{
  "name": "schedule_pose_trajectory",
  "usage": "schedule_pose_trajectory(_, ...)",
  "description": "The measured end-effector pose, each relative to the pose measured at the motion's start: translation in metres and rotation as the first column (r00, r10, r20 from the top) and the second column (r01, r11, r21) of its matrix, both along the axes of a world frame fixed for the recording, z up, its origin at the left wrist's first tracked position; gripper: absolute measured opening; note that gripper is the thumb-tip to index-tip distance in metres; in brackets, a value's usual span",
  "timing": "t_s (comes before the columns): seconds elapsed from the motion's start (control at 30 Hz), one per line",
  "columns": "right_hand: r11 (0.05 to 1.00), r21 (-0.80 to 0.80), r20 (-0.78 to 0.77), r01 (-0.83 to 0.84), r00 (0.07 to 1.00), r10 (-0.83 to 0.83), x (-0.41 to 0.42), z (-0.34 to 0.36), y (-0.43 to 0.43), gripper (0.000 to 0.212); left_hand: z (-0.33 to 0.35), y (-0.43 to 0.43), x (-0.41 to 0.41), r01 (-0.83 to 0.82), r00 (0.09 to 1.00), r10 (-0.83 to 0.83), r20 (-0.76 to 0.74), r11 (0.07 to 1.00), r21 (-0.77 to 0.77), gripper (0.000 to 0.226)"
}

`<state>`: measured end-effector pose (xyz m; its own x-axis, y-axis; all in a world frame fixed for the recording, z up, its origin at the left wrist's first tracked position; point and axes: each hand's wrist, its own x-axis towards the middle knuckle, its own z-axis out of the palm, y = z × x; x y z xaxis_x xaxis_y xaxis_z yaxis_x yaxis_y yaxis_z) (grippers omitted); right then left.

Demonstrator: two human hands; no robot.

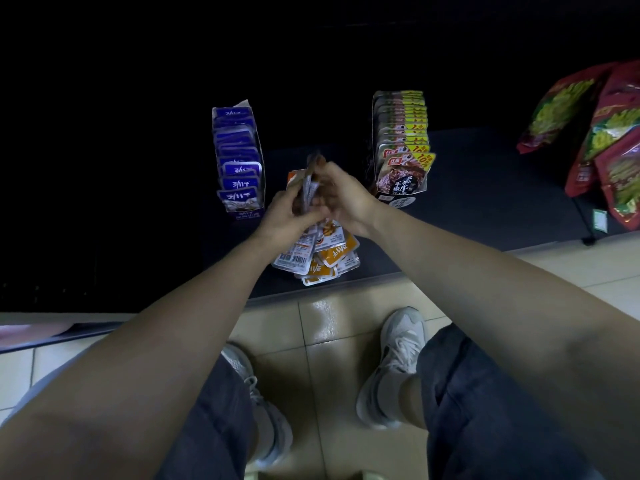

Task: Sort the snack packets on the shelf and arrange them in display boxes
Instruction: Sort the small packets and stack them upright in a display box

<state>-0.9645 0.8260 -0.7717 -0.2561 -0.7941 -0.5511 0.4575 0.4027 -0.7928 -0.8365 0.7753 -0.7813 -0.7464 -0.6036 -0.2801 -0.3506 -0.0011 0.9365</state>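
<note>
Snack packets (308, 184) upright, pinched between left hand (286, 219), right hand (347, 199), arms outstretched

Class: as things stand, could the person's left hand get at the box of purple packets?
Probably yes: the box of purple packets stands close beside the left hand, nothing between. But that hand grips a stack of packets, so it isn't free.

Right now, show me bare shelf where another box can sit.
Bare shelf lies between the brown box and the red bags. Between blue box and brown box it is crowded: left hand, right hand, orange packets. Left of blue box: too dark.
</note>
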Motion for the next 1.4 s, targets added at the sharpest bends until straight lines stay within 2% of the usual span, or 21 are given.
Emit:
schedule_pose_trajectory(0.13,0.998,-0.059,0.088,-0.029,0.996,0.034,-0.003,-0.002,0.002,0.022,-0.006,-0.004,0.000,-0.152,0.988,0.152,0.009,0.988,0.012,0.029)
schedule_pose_trajectory(0.2,0.998,-0.065,0.118,-0.002,0.993,0.009,-0.004,-0.001,0.003,0.011,-0.007,-0.006,0.002,-0.198,0.980,0.197,0.016,0.979,0.043,0.024)
schedule_pose_trajectory(0.23,0.998,-0.067,0.107,0.011,0.994,-0.004,-0.004,0.001,0.004,0.010,-0.007,-0.007,0.002,-0.212,0.977,0.212,0.007,0.975,0.061,0.022)
schedule_pose_trajectory(0.37,0.996,-0.073,-0.037,0.055,0.998,-0.058,-0.007,-0.005,0.006,0.036,0.001,-0.008,0.003,-0.218,0.976,0.219,0.003,0.969,0.113,0.022)
schedule_pose_trajectory(0.4,0.998,-0.058,-0.068,0.032,0.997,-0.036,-0.007,-0.006,0.007,0.036,0.003,-0.008,0.003,-0.215,0.977,0.214,0.021,0.968,0.127,0.025)
schedule_pose_trajectory(0.5,0.999,0.011,-0.189,-0.045,0.981,0.046,-0.008,-0.004,0.008,0.019,0.010,-0.006,0.003,-0.248,0.968,0.248,0.032,0.937,0.247,0.038)
schedule_pose_trajectory(0.6,0.995,0.075,-0.195,-0.072,0.977,0.086,-0.011,-0.005,0.012,0.008,0.010,-0.005,0.004,-0.292,0.956,0.274,0.104,0.909,0.297,0.043)
schedule_pose_trajectory(0.7,0.991,0.096,-0.135,-0.090,0.986,0.102,-0.015,-0.006,0.014,0.007,0.005,-0.005,0.003,-0.203,0.971,0.165,0.170,0.950,0.238,0.051)
schedule_pose_trajectory(0.77,0.994,0.086,-0.180,-0.064,0.981,0.078,-0.020,-0.006,0.014,0.014,0.003,-0.007,0.002,-0.197,0.971,0.171,0.168,0.968,0.157,0.047)
schedule_pose_trajectory(0.8,0.997,0.074,-0.207,-0.016,0.978,0.031,-0.024,-0.007,0.013,0.019,0.000,-0.011,0.003,-0.224,0.963,0.212,0.169,0.973,0.056,0.040)
schedule_pose_trajectory(0.87,0.992,0.046,-0.262,0.116,0.960,-0.100,-0.034,-0.008,0.015,0.023,-0.008,-0.018,0.010,-0.231,0.936,0.285,0.205,0.940,-0.250,0.024)
schedule_pose_trajectory(0.9,0.984,0.042,-0.296,0.170,0.943,-0.151,-0.040,-0.009,0.017,0.025,-0.012,-0.021,0.015,-0.196,0.926,0.295,0.237,0.910,-0.366,0.016)
schedule_pose_trajectory(0.93,0.978,0.049,-0.331,0.205,0.927,-0.178,-0.045,-0.011,0.020,0.027,-0.017,-0.023,0.020,-0.132,0.924,0.266,0.277,0.898,-0.420,0.015)
schedule_pose_trajectory(0.97,0.973,0.063,-0.358,0.220,0.915,-0.184,-0.049,-0.012,0.023,0.028,-0.022,-0.023,0.024,-0.060,0.923,0.210,0.321,0.906,-0.418,0.024)
schedule_pose_trajectory(1.03,0.969,0.086,-0.376,0.231,0.908,-0.183,-0.053,-0.016,0.027,0.027,-0.028,-0.018,0.029,0.090,0.911,0.051,0.410,0.944,-0.317,0.050)
schedule_pose_trajectory(1.13,0.968,0.091,-0.351,0.233,0.917,-0.188,-0.052,-0.018,0.027,0.028,-0.032,-0.012,0.029,0.253,0.875,-0.084,0.477,0.918,-0.304,0.075)
schedule_pose_trajectory(1.2,0.972,0.091,-0.341,0.218,0.923,-0.175,-0.051,-0.017,0.026,0.029,-0.032,-0.012,0.027,0.247,0.887,-0.064,0.457,0.902,-0.354,0.070)
schedule_pose_trajectory(1.3,0.975,0.103,-0.321,0.196,0.934,-0.154,-0.052,-0.015,0.025,0.028,-0.031,-0.014,0.027,0.207,0.925,-0.041,0.378,0.887,-0.412,0.047)
schedule_pose_trajectory(1.4,0.973,0.127,-0.308,0.191,0.940,-0.145,-0.052,-0.013,0.027,0.016,-0.028,-0.014,0.027,0.183,0.939,-0.036,0.343,0.895,-0.407,0.030)
